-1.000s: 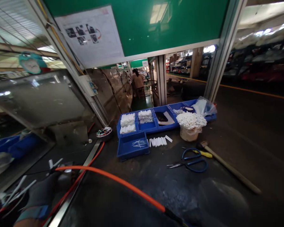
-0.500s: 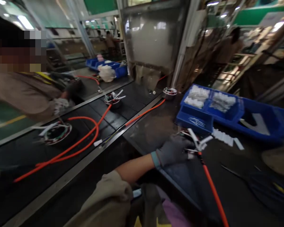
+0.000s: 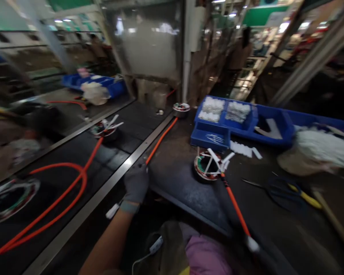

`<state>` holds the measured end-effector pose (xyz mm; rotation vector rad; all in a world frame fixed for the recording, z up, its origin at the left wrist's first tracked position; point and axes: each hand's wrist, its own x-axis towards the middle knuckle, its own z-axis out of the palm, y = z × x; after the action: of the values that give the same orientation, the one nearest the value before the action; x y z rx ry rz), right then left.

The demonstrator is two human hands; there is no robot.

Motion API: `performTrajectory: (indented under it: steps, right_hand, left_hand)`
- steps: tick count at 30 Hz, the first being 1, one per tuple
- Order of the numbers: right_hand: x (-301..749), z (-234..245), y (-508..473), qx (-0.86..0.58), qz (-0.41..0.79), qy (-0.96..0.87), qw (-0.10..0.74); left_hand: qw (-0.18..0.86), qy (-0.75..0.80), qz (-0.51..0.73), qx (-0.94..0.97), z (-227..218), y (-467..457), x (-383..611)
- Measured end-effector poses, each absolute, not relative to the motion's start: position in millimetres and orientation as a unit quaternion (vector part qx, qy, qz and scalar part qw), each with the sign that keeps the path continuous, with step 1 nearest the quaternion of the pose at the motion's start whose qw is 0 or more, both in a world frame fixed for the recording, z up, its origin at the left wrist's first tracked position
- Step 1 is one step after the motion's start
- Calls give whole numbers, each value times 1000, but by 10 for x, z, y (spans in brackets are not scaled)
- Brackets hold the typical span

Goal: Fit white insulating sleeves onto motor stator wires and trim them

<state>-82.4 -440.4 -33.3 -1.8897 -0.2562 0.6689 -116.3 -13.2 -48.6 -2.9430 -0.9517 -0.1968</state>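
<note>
Orange cable [image 3: 160,139] runs along the bench's left edge, from a wound stator [image 3: 181,109] at the far end; your gloved left hand [image 3: 136,185] sits at its near end, fingers curled together, grip unclear; your right hand [image 3: 258,252] is lost in blur, so you cannot tell. The green sign [image 3: 258,15] is unreadable; a second stator [image 3: 208,168], blue bins [image 3: 286,126] and scissors [image 3: 278,189] crowd mid-bench.
</note>
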Motion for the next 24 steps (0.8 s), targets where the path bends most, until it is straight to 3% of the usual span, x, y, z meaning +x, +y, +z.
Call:
performTrajectory:
  steps: [3, 6, 8, 13, 17, 24]
  right_hand:
    - [-776, -428, -4350, -806, 218, -59, 548]
    - [-573, -460, -4099, -825, 142, -98, 538]
    - [-388, -449, -3891, -830, 82, -141, 534]
    - [-139, -296, -3682, -774, 72, -159, 609]
    - [-207, -70, -3774, -722, 132, -124, 668]
    - [-108, 79, -3677, -659, 262, -101, 698]
  left_hand:
    - [-10, -214, -148, -965, -425, -476, -1082]
    - [-165, 39, -240, -956, -368, -936, -780]
    - [-195, 157, -231, -940, -347, -1256, -519]
    - [-215, 163, -180, -946, -333, -1633, -128]
    - [-225, 114, -242, -937, -375, -1746, -284]
    - [-190, 83, -310, -928, -446, -1851, -350]
